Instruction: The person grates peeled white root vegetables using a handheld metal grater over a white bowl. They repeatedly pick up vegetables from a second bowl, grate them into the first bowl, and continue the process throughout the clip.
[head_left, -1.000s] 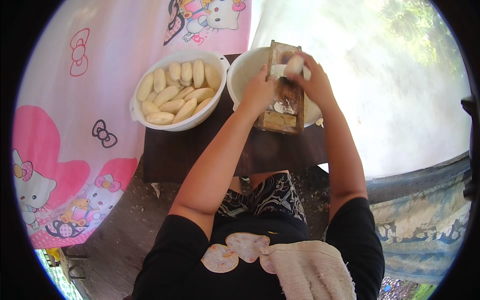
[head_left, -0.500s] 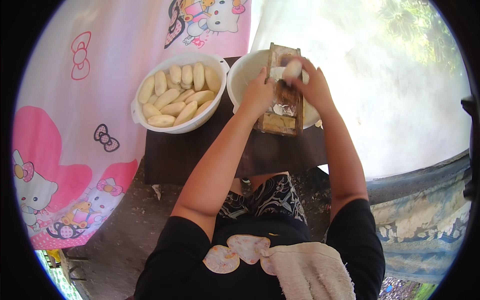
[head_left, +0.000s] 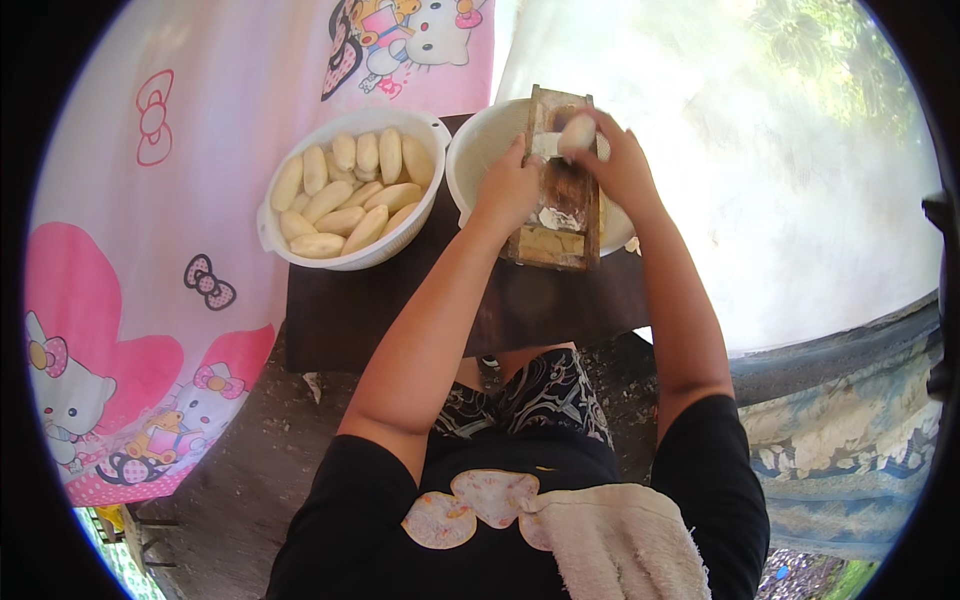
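Hands: left [head_left: 507,190] steadies grater [head_left: 556,185], right [head_left: 618,165] presses tuber [head_left: 577,131].

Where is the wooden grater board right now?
In the head view, the wooden grater board leans over the white bowl at upper centre, right of the basket of peeled pieces, steadied by the left hand.

No packages here, no labels, no signs, no screens; nothing of that kind anywhere in this view
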